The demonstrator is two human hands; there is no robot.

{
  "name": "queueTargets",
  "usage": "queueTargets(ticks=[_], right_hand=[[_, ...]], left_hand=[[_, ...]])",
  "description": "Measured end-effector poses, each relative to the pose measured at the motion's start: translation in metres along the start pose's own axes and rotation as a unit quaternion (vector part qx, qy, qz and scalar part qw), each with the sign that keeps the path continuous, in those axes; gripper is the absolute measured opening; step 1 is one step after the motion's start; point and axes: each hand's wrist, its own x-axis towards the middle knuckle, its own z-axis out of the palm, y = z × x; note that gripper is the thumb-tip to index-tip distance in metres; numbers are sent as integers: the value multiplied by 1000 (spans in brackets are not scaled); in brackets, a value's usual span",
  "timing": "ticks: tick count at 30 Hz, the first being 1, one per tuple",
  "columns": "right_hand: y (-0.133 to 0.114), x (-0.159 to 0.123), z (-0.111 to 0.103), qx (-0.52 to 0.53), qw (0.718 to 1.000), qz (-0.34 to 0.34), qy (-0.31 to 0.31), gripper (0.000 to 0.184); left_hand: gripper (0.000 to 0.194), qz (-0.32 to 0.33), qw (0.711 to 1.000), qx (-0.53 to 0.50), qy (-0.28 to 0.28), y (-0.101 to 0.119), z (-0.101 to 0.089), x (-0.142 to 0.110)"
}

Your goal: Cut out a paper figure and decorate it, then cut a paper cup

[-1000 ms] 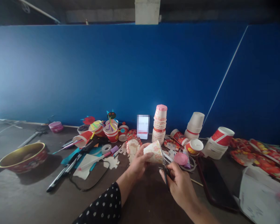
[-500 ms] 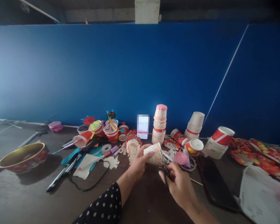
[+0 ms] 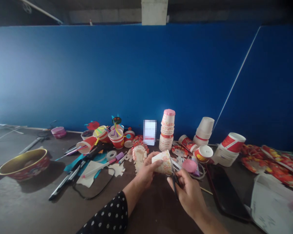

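Note:
Tilted on its side in my left hand (image 3: 147, 169) is a white paper cup (image 3: 163, 163) with an orange-red pattern, its rim turned to the right. My right hand (image 3: 187, 190) grips a pair of black-handled scissors (image 3: 175, 182), whose blades lie along the cup's rim; whether the blades have cut into it cannot be made out. Behind the cup rises a tall stack of paper cups (image 3: 166, 141) topped with pink. A cut-up paper cup (image 3: 139, 154) lies just left of my left hand. A pink round piece (image 3: 189, 165) sits beyond my right hand.
A dark phone (image 3: 226, 191) and a white sheet (image 3: 271, 204) lie at the right. More cups (image 3: 205, 130) stand near the blue wall (image 3: 127, 78). Toward the left are a gold-rimmed bowl (image 3: 24, 165), a tripod-like stick (image 3: 68, 180), a tape roll (image 3: 111, 155) and straw-filled cups (image 3: 116, 138).
The held cup has shifted slightly to the right and turned a little, with both hands moving a small way along with it. Everything else on the table stays in place.

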Motion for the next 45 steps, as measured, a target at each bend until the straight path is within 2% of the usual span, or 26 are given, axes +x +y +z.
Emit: queueTargets(ticks=[12, 36, 45], right_hand=[[-4, 0, -1, 16, 1000, -4, -3, 17], [-2, 0, -1, -11, 1000, -24, 5, 20], [-4, 0, -1, 13, 1000, -20, -1, 19]], left_hand=[[37, 38, 999, -26, -25, 3, 1, 0], [41, 22, 1000, -16, -11, 4, -1, 1], [41, 28, 1000, -15, -3, 5, 0, 1]])
